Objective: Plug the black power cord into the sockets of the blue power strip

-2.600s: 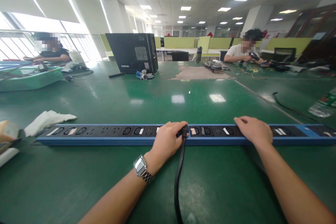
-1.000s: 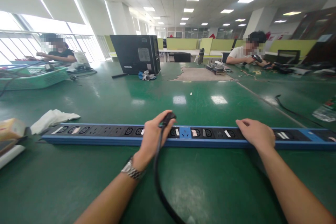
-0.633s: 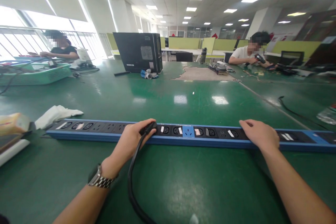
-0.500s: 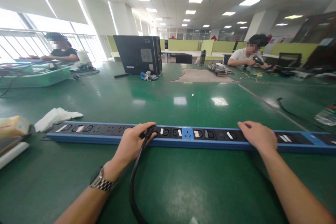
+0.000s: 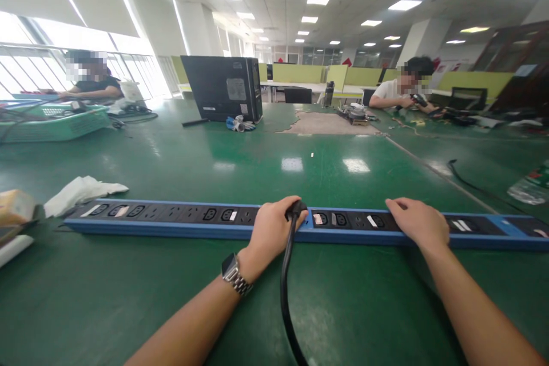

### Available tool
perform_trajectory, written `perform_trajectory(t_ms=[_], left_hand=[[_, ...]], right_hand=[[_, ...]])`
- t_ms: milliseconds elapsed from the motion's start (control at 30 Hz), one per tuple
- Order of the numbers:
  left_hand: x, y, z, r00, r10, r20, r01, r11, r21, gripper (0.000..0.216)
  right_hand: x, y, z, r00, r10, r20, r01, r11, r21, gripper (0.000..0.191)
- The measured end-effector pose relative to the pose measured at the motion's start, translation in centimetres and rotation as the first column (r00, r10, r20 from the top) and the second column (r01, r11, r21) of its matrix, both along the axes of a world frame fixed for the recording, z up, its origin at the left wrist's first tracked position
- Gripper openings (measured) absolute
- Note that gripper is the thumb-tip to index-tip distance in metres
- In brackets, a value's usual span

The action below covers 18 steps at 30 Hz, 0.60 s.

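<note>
A long blue power strip (image 5: 171, 227) was laid flat across the green table (image 5: 128, 297). The left hand (image 5: 270, 231) was wrapped tight around a black plug (image 5: 295, 209), and the plug was held down against the strip near its middle. The plug looked to be at a socket, but it could not be told if it was pushed all the way in, because the spot was hidden by the fingers (image 5: 281, 209). So the plugging seemed partly done at most. Many other sockets along the strip were seen with nothing in them. A black cord (image 5: 285, 291) was seen hanging from the plug toward the near edge of the table.

The left arm was stretched forward with the wrist bent a little, and a silver watch (image 5: 234, 274) was worn on it. The right hand (image 5: 418, 223) was laid palm down on the strip, well to the right of the plug. Its fingers were spread flat and nothing was grasped by it; the strip was only pressed on. The right arm was held out nearly straight.

A white cloth (image 5: 81, 191) was left near the strip's left end.
</note>
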<state>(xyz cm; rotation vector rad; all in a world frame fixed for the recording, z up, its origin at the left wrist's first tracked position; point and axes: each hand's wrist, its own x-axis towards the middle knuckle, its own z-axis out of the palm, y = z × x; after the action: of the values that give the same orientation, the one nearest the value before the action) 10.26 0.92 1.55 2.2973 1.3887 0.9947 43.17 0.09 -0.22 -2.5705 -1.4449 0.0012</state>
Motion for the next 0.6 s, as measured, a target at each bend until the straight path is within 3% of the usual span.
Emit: perform_trajectory(t_ms=[167,300,467,600], left_hand=[[0.4,-0.1,-1.1,0.996,-0.033,-0.079,0.038,0.998,0.055,0.029],[0.2,-0.3,-1.7,0.998,-0.055,-0.039,0.06,0.992,0.115,0.028],[1.3,-0.4,-0.4,0.966,0.006,0.258,-0.017,0.999,0.043,0.026],[5.0,-0.5,0.6,0.966,-0.088,0.245,0.094,0.995,-0.016,0.022]], right_hand=[[-0.2,0.0,0.2,1.0,-0.007,-0.008,0.007,1.0,-0.019,0.06],[-0.2,0.0,0.2,1.0,0.006,-0.006,-0.006,1.0,-0.012,0.061],[-0.3,-0.1,0.1,1.0,-0.003,0.001,0.003,1.0,0.009,0.061],[-0.3,-0.1,0.2,1.0,-0.009,-0.001,0.009,1.0,0.021,0.06]])
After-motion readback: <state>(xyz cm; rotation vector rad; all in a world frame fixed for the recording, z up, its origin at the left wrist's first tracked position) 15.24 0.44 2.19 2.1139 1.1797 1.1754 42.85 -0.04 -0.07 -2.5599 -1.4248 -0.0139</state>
